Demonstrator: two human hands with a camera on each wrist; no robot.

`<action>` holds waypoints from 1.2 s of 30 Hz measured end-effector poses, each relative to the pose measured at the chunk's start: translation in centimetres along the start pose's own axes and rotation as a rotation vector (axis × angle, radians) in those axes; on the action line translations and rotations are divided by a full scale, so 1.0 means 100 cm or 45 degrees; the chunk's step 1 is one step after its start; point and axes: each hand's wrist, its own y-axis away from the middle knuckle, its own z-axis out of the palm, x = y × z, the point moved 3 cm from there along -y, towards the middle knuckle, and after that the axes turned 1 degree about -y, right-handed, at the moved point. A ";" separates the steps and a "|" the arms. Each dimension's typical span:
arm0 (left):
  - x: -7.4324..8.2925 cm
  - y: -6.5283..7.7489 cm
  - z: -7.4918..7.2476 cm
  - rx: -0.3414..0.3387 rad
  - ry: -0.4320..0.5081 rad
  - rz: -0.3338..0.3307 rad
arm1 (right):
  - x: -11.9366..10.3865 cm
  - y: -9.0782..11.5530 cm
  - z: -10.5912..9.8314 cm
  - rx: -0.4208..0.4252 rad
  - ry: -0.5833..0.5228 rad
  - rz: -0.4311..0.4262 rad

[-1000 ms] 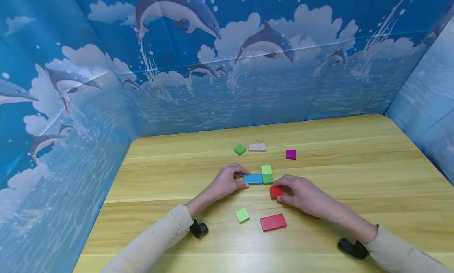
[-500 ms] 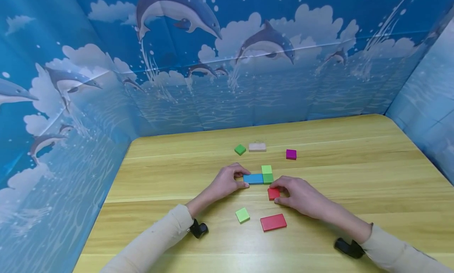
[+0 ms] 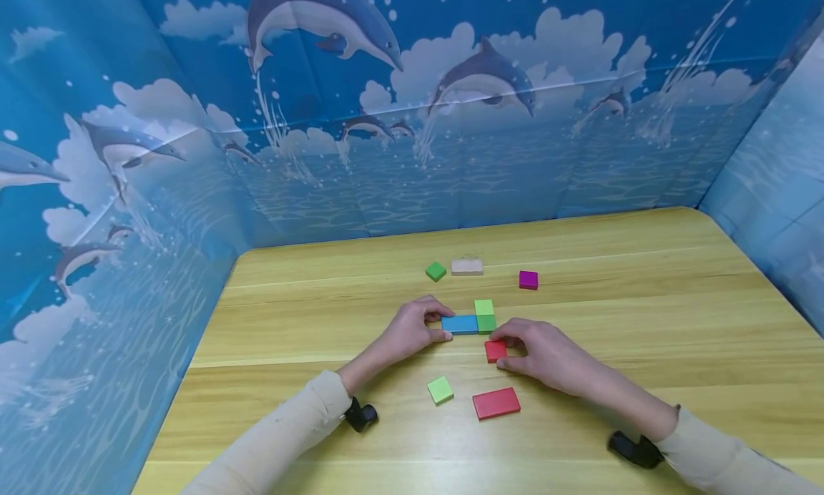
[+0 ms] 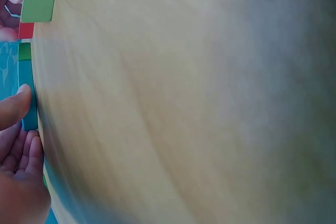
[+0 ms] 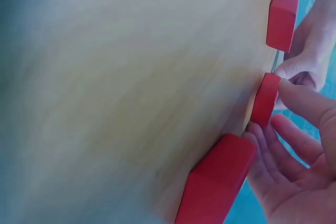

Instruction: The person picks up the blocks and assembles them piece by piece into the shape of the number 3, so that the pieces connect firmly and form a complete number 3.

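Observation:
My left hand (image 3: 407, 332) pinches the left end of a blue rectangular block (image 3: 460, 325) between thumb and fingers. Touching that block's right end is a green square block (image 3: 486, 324), with a light green block (image 3: 484, 307) directly behind it. My right hand (image 3: 543, 353) holds a small red block (image 3: 495, 351) by thumb and fingertips, just in front of the green one. In the right wrist view the thumb lies on one side of the held red block (image 5: 266, 99) and the fingers on the other. Whether it touches the table is hard to tell.
Nearer me lie a loose light green block (image 3: 440, 390) and a long red block (image 3: 496, 403). Farther back are a green block (image 3: 435, 271), a pale block (image 3: 466, 267) and a purple block (image 3: 528, 280). Another red block (image 5: 215, 182), beside my right hand, is hidden in the head view.
My right hand has shifted slightly left and toward me with the red block, mostly in the first half second. The left hand and the blue block stay put.

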 end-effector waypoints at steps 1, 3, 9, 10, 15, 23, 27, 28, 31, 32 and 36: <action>0.000 0.000 0.000 0.000 0.000 0.001 | 0.001 0.000 -0.001 0.003 -0.006 0.005; -0.001 0.000 0.000 -0.003 0.002 0.004 | 0.002 0.001 -0.002 0.004 -0.024 0.015; -0.002 -0.001 0.000 -0.004 0.010 0.017 | 0.004 0.002 -0.005 0.000 -0.061 0.016; -0.002 -0.001 0.000 -0.004 0.009 0.018 | 0.004 0.002 -0.005 0.004 -0.063 0.011; -0.002 -0.001 0.000 -0.004 0.004 0.013 | 0.005 0.000 -0.004 0.022 -0.049 -0.020; -0.002 -0.001 0.000 -0.005 0.014 0.018 | 0.005 -0.003 -0.003 0.051 -0.028 -0.041; -0.001 0.000 0.000 -0.005 0.014 -0.004 | 0.003 -0.003 -0.003 0.073 -0.008 -0.059; 0.000 0.000 0.000 -0.006 0.013 -0.009 | 0.003 -0.003 -0.003 0.079 -0.006 -0.063; 0.000 0.000 0.000 -0.004 0.010 -0.012 | 0.001 -0.003 -0.003 0.089 -0.002 -0.066; 0.000 0.000 0.000 -0.003 0.010 -0.011 | 0.001 -0.003 -0.003 0.090 -0.002 -0.064; 0.000 0.000 0.000 -0.001 0.013 -0.009 | 0.001 -0.004 -0.003 0.093 -0.003 -0.047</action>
